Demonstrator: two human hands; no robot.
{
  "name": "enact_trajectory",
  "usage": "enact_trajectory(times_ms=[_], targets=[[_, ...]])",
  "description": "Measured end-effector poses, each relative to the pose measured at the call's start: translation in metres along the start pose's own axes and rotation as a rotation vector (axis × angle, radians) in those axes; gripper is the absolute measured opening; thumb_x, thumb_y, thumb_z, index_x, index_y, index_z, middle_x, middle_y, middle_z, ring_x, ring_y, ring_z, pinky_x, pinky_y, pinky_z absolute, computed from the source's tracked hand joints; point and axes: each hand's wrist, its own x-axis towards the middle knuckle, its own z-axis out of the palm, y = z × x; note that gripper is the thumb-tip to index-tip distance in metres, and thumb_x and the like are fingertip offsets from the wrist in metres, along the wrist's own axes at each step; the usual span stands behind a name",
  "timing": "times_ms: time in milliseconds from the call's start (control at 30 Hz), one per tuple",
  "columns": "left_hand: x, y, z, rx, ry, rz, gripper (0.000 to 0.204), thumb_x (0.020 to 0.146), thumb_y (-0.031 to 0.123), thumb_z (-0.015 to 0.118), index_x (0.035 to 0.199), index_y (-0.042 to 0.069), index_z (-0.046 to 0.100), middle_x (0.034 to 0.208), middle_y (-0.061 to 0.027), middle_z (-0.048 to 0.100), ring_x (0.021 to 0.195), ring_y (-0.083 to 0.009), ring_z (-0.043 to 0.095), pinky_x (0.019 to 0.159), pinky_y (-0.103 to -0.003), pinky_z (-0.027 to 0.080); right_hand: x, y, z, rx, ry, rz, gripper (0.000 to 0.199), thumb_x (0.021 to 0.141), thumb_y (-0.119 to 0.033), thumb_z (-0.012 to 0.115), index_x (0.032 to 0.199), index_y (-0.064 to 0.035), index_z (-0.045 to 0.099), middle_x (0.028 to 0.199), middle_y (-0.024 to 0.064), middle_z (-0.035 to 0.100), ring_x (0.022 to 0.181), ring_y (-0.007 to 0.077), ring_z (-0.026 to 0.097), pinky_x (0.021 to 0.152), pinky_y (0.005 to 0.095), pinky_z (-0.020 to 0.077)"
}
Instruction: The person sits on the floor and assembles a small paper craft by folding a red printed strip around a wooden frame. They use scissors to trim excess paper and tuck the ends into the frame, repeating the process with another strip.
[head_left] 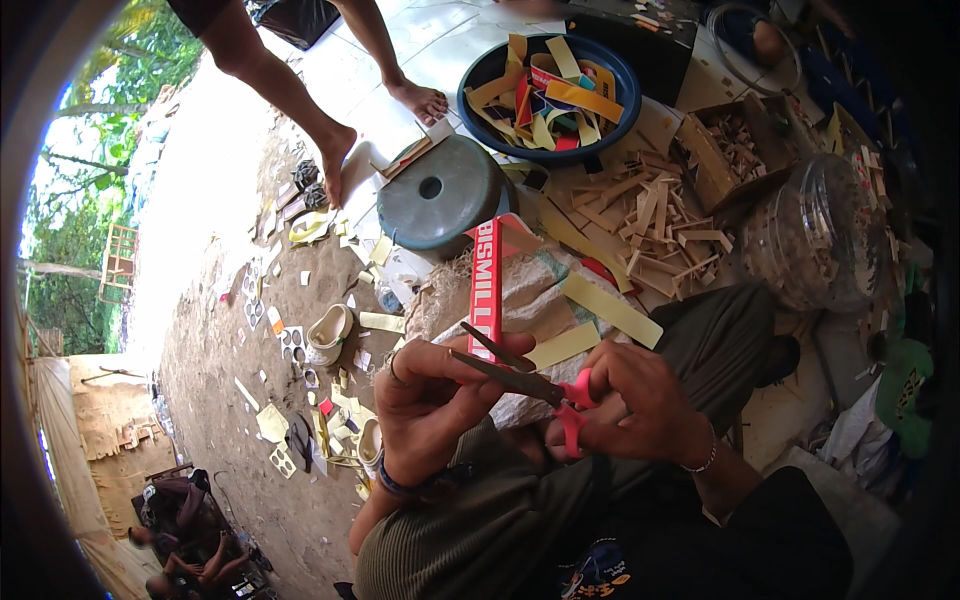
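Observation:
My right hand (640,400) is closed on scissors with pink handles (573,415). Their dark blades are apart and point left, across the fingers of my left hand (430,405). That hand pinches the lower end of a red strip (486,275) with white lettering, which stands up from the fingers. Behind the blades the pinch is partly hidden. Pale yellow strips (612,310) lie on a whitish woven sack (440,295) just beyond my hands, over my lap.
A round grey-green stool (440,215) stands ahead. Behind it is a blue basin (628,118) full of coloured strips. To the right lie many small wooden pieces (655,215) and a cardboard box (700,165). A person's bare legs (290,85) stand far left; scraps litter the ground.

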Motion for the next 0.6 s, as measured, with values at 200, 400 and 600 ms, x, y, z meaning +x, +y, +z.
enact_trajectory(times_ms=[200,400,600], targets=[[0.0,-0.002,-0.002,-0.035,-0.005,0.003,0.022,0.094,-0.016,0.06,0.109,0.0,0.056,0.126,-0.0358,0.063,0.114,-0.0336,0.069,0.097,-0.047,0.059,0.0,0.0,0.001,0.02,0.0,0.017,0.04,0.078,-0.028,0.084,0.091,-0.0043,0.055,0.083,0.0085,0.057,0.071,0.029,0.06,0.064,0.0397,0.0475],[0.0,-0.002,-0.004,-0.01,-0.025,0.003,0.023,0.094,-0.017,0.06,0.112,-0.002,0.056,0.129,-0.0341,0.062,0.113,-0.0332,0.069,0.097,-0.046,0.059,0.001,0.001,0.003,0.05,-0.026,0.025,0.036,0.077,-0.026,0.085,0.092,-0.0065,0.059,0.084,0.0077,0.06,0.071,0.029,0.061,0.066,0.0397,0.0479],[0.0,-0.002,-0.003,0.008,0.019,0.01,0.022,0.094,-0.015,0.061,0.112,-0.002,0.057,0.13,-0.0321,0.063,0.114,-0.0319,0.069,0.098,-0.045,0.059,-0.011,0.014,0.001,0.187,0.046,0.306,0.035,0.077,-0.02,0.086,0.095,-0.0056,0.059,0.09,0.009,0.063,0.073,0.0286,0.062,0.064,0.0383,0.0478]])
